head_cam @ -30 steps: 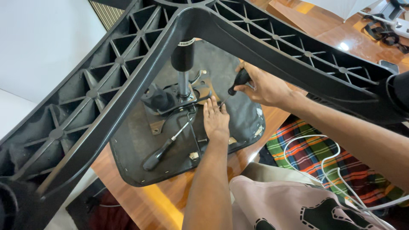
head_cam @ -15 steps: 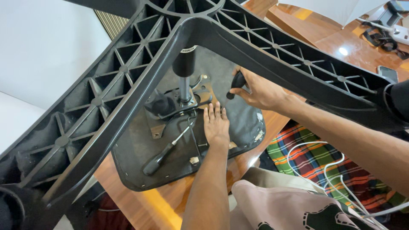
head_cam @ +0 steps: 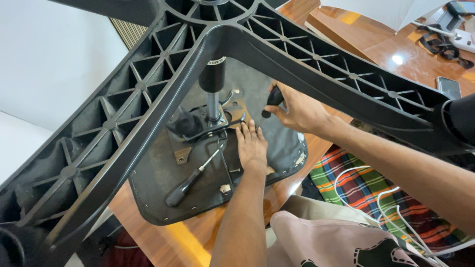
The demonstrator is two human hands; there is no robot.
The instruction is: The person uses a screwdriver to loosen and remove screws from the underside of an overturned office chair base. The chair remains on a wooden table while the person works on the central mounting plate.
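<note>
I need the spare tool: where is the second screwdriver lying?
In the head view, the spare screwdriver lies on the upturned seat underside, just left of the left hand.

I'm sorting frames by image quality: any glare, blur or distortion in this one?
Head view: bright glare spot on the glossy wooden table; the chair base looms large and stretched near the lens; right hand and screwdriver handle look sharp.
</note>
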